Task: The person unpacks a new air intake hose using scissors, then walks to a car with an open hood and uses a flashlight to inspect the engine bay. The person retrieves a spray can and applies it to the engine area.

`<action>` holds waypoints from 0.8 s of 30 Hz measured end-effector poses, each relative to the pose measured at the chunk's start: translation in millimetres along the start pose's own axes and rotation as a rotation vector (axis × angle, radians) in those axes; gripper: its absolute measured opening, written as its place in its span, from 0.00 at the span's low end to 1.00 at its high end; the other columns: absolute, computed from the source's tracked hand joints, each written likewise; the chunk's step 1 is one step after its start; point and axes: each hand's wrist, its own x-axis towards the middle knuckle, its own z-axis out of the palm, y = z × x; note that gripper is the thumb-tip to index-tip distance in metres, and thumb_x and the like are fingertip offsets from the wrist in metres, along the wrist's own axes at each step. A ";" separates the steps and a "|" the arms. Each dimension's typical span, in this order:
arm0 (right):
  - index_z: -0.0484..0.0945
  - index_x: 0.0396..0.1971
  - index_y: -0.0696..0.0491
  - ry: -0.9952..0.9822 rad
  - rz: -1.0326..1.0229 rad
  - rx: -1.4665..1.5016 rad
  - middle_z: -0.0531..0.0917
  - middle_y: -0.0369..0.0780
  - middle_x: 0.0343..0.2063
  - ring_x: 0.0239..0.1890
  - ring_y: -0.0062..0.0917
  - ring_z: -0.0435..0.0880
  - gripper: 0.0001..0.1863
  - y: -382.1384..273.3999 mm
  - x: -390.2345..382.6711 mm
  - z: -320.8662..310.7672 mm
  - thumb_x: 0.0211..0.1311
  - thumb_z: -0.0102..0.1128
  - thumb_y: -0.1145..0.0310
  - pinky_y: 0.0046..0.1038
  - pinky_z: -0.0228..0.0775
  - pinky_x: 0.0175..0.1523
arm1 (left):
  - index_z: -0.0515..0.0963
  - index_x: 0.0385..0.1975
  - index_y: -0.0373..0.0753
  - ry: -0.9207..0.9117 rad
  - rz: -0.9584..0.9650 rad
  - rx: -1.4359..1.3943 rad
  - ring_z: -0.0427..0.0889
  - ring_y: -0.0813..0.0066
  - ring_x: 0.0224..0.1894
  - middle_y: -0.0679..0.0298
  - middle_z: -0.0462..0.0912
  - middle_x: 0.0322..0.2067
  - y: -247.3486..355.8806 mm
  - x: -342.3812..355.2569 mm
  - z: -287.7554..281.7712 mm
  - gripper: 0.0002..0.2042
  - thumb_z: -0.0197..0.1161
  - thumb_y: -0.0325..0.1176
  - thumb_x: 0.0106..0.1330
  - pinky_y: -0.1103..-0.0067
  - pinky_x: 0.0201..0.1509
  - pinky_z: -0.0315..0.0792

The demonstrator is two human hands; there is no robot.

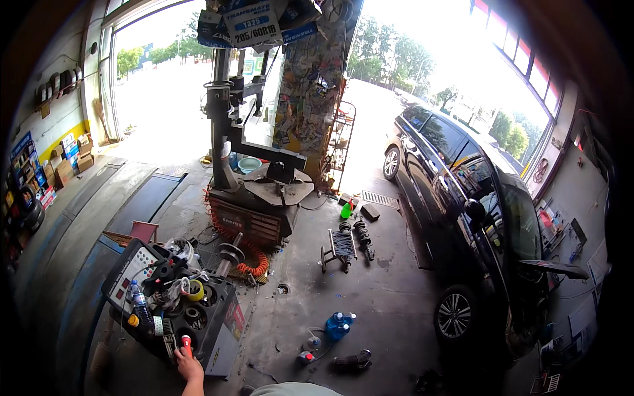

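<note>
My left hand [188, 364] reaches in from the lower edge to the near corner of a wheel balancer [224, 343]. Its fingers are closed around a red cylinder with a pale end [187, 342], shaped like a small flashlight. Beside the hand, a narrow tool [170, 338] lies on the balancer's cluttered top. A water bottle [140, 300], a yellow tape roll [195, 290] and dark round cups [195, 319] are also there. The balancer's shaft [231, 254] sticks out on its far side. My right hand is out of view.
A tire changer [254, 214] with a coiled orange hose [254, 261] stands beyond the balancer. Blue liquid bottles [340, 325] and a dark hose piece [353, 360] lie ahead on the floor. Farther off are shock absorbers [362, 239]. A black car [456, 198] is parked at right.
</note>
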 end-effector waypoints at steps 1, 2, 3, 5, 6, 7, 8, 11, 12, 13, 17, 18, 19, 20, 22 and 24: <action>0.83 0.54 0.62 -0.019 -0.003 -0.027 0.88 0.40 0.35 0.31 0.29 0.88 0.22 5.6 1.4 -7.0 0.75 0.66 0.57 0.31 0.82 0.39 | 0.66 0.61 0.43 0.000 -0.009 -0.006 0.84 0.51 0.58 0.57 0.67 0.64 2.9 -2.1 -1.4 0.29 0.76 0.31 0.65 0.59 0.53 0.85; 0.83 0.53 0.62 -0.033 -0.007 -0.038 0.88 0.40 0.35 0.31 0.29 0.88 0.21 9.7 5.3 -16.8 0.76 0.66 0.58 0.31 0.82 0.38 | 0.66 0.62 0.43 0.000 -0.017 -0.014 0.84 0.51 0.58 0.57 0.67 0.64 6.6 -3.7 -3.2 0.30 0.76 0.31 0.65 0.59 0.53 0.85; 0.83 0.53 0.62 -0.045 -0.012 -0.034 0.88 0.39 0.34 0.30 0.28 0.87 0.21 13.5 9.5 -26.3 0.76 0.66 0.58 0.30 0.82 0.37 | 0.66 0.62 0.43 0.001 -0.024 -0.022 0.84 0.50 0.58 0.57 0.67 0.64 10.8 -6.1 -5.4 0.30 0.77 0.31 0.64 0.59 0.53 0.85; 0.82 0.53 0.63 -0.069 0.002 0.159 0.87 0.38 0.33 0.28 0.28 0.87 0.20 21.5 22.1 -53.4 0.77 0.65 0.59 0.29 0.82 0.36 | 0.65 0.66 0.43 0.023 -0.071 -0.047 0.82 0.48 0.61 0.55 0.66 0.68 17.1 -10.5 -4.8 0.33 0.77 0.29 0.63 0.58 0.56 0.84; 0.81 0.51 0.62 -0.079 0.019 0.371 0.86 0.39 0.31 0.27 0.28 0.85 0.18 28.3 30.2 -71.9 0.78 0.64 0.60 0.30 0.80 0.33 | 0.64 0.67 0.43 0.026 -0.087 -0.079 0.82 0.48 0.63 0.55 0.65 0.70 22.7 -14.8 -3.7 0.35 0.77 0.28 0.63 0.57 0.57 0.84; 0.81 0.48 0.61 -0.085 0.038 0.583 0.84 0.41 0.29 0.25 0.27 0.84 0.15 35.3 37.8 -90.8 0.79 0.64 0.62 0.30 0.78 0.31 | 0.64 0.69 0.43 0.028 -0.103 -0.111 0.81 0.47 0.64 0.55 0.64 0.71 30.1 -18.9 -2.1 0.36 0.76 0.27 0.63 0.57 0.58 0.83; 0.81 0.47 0.61 -0.016 0.034 0.559 0.84 0.41 0.29 0.25 0.27 0.83 0.15 31.5 41.5 -106.3 0.78 0.64 0.62 0.30 0.79 0.32 | 0.63 0.70 0.43 0.046 -0.127 -0.116 0.80 0.47 0.65 0.55 0.64 0.72 30.8 -22.5 -4.4 0.37 0.76 0.26 0.62 0.56 0.58 0.83; 0.81 0.46 0.61 0.078 -0.006 0.576 0.85 0.41 0.30 0.26 0.27 0.84 0.14 15.8 41.5 -164.4 0.78 0.63 0.63 0.31 0.80 0.33 | 0.62 0.72 0.44 0.105 -0.188 -0.169 0.76 0.47 0.70 0.54 0.61 0.74 40.5 -40.8 -8.6 0.39 0.76 0.25 0.62 0.56 0.61 0.82; 0.81 0.46 0.61 0.101 -0.021 0.603 0.85 0.41 0.30 0.27 0.27 0.85 0.14 21.4 41.1 -178.3 0.77 0.63 0.63 0.31 0.81 0.34 | 0.61 0.73 0.43 0.133 -0.199 -0.179 0.75 0.47 0.70 0.54 0.60 0.74 50.2 -47.2 -4.6 0.39 0.75 0.24 0.63 0.56 0.62 0.82; 0.81 0.47 0.61 0.114 -0.032 0.600 0.85 0.41 0.30 0.27 0.27 0.85 0.14 24.9 43.4 -188.1 0.77 0.63 0.63 0.31 0.81 0.33 | 0.61 0.73 0.43 0.167 -0.220 -0.190 0.75 0.46 0.70 0.54 0.59 0.75 57.8 -54.7 -0.9 0.39 0.75 0.24 0.63 0.57 0.63 0.81; 0.81 0.43 0.61 0.121 -0.031 0.755 0.84 0.42 0.28 0.25 0.29 0.83 0.13 51.2 50.3 -192.2 0.75 0.63 0.65 0.33 0.76 0.29 | 0.62 0.73 0.38 0.249 -0.309 -0.215 0.75 0.40 0.68 0.48 0.62 0.72 66.1 -104.1 17.1 0.39 0.73 0.20 0.60 0.58 0.70 0.76; 0.81 0.43 0.62 0.082 -0.028 0.759 0.83 0.43 0.25 0.23 0.29 0.83 0.13 63.0 54.9 -187.4 0.75 0.62 0.65 0.34 0.75 0.27 | 0.62 0.73 0.37 0.226 -0.323 -0.230 0.75 0.40 0.68 0.48 0.63 0.71 66.5 -117.9 28.0 0.40 0.73 0.19 0.59 0.58 0.70 0.76; 0.79 0.66 0.60 0.099 0.036 0.713 0.90 0.52 0.39 0.32 0.37 0.90 0.28 37.5 34.2 -173.7 0.73 0.68 0.59 0.43 0.84 0.38 | 0.62 0.72 0.36 0.233 -0.370 -0.205 0.74 0.40 0.68 0.48 0.64 0.70 39.9 -136.5 32.4 0.40 0.73 0.18 0.58 0.58 0.70 0.75; 0.75 0.69 0.60 0.134 -0.016 0.760 0.89 0.51 0.37 0.27 0.35 0.88 0.28 78.9 41.4 -160.4 0.75 0.67 0.64 0.40 0.82 0.31 | 0.68 0.69 0.34 0.097 -0.360 -0.231 0.77 0.42 0.66 0.47 0.70 0.66 58.3 -157.5 50.9 0.34 0.74 0.22 0.60 0.59 0.68 0.76; 0.80 0.63 0.59 0.092 -0.048 0.421 0.90 0.49 0.43 0.35 0.37 0.91 0.22 105.1 66.2 -137.1 0.77 0.62 0.63 0.42 0.83 0.38 | 0.72 0.69 0.37 -0.192 -0.281 -0.190 0.83 0.41 0.59 0.44 0.81 0.61 47.7 -183.7 71.8 0.30 0.71 0.39 0.68 0.57 0.61 0.80; 0.80 0.63 0.59 0.029 -0.019 0.373 0.90 0.49 0.43 0.34 0.37 0.90 0.21 90.4 73.0 -145.7 0.77 0.62 0.63 0.42 0.83 0.38 | 0.72 0.71 0.42 -0.568 -0.180 -0.110 0.88 0.38 0.54 0.43 0.86 0.59 36.3 -216.4 84.7 0.32 0.68 0.52 0.74 0.55 0.56 0.82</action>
